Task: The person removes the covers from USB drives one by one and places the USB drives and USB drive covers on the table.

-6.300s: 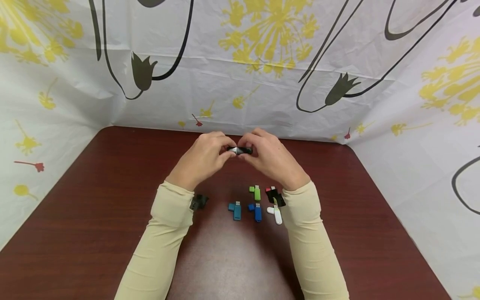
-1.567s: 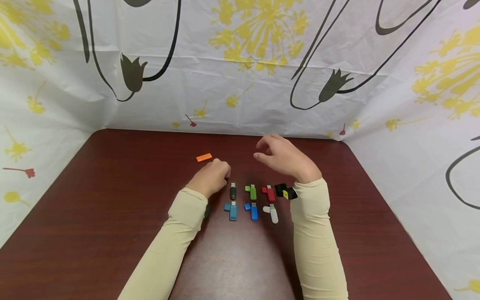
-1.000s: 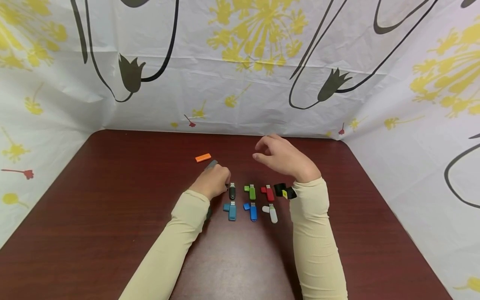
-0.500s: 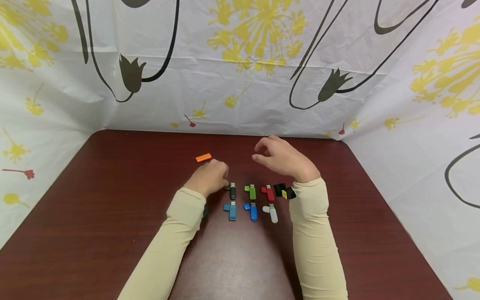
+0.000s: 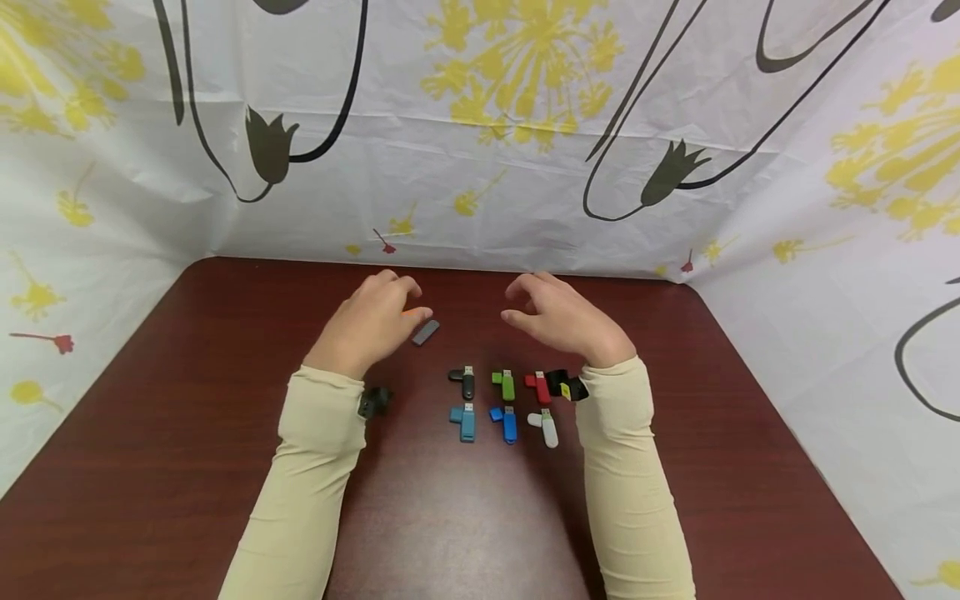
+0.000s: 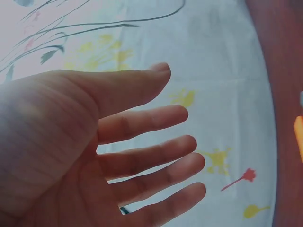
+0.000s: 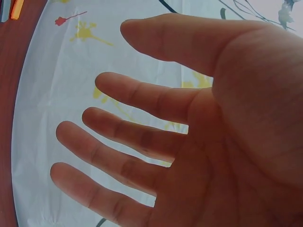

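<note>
My left hand (image 5: 363,323) hovers over the far left of the table, fingers relaxed, holding nothing. A grey USB stick (image 5: 426,332) lies just right of its thumb. An orange stick (image 6: 299,137) shows at the edge of the left wrist view; in the head view the hand mostly hides it. My right hand (image 5: 566,315) is held up opposite, its fingers loosely spread with nothing in them. Nearer me lie two rows of uncapped USB sticks, caps beside them: black (image 5: 468,383), green (image 5: 508,386) and red (image 5: 542,387) behind; teal (image 5: 467,425), blue (image 5: 510,425) and white (image 5: 550,430) in front.
The dark red-brown table (image 5: 187,433) is bordered at the back and sides by a white sheet (image 5: 480,225) with flower prints. Black wrist cameras (image 5: 375,402) are strapped at both cuffs.
Earlier both hands held a dark and silver stick between them. Later the left hand was down at the black stick; now it has lifted away up and left, leaving the black cap beside it.
</note>
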A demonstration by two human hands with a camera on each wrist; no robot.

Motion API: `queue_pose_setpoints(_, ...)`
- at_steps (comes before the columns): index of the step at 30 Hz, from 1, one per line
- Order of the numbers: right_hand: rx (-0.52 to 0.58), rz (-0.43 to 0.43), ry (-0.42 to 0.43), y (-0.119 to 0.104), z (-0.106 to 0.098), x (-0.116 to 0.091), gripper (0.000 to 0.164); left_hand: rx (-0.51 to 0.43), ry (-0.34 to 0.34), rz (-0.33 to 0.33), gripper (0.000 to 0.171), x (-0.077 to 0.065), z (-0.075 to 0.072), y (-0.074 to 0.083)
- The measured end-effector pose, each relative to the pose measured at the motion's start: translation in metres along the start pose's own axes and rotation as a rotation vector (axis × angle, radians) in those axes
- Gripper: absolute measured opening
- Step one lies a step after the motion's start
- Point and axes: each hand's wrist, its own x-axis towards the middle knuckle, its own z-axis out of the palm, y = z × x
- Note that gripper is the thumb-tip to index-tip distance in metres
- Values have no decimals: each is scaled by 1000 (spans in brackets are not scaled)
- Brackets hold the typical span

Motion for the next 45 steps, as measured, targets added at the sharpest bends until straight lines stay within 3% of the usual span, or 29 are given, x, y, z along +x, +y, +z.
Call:
queue_pose_setpoints(10,12,-58,20,-31,16,16,45,3,124,21,45,-13,-19,4)
queue_pose_setpoints(29,17,-213,38,-80,47,58,44,-16,205,32,47,-21,-34,-4)
queue_pose_setpoints(35,-39,-170,-40,-74,65,76,50,-21,200,41,46,-19,-35,-2)
queue_pose_setpoints(42,-78,-157,-167,-56,94,97,47,-28,188,37,47,-17,-32,-2)
queue_pose_setpoints(45,-95,-114,-232,-49,104,102,44,-30,178,41,46,-17,-31,-2)
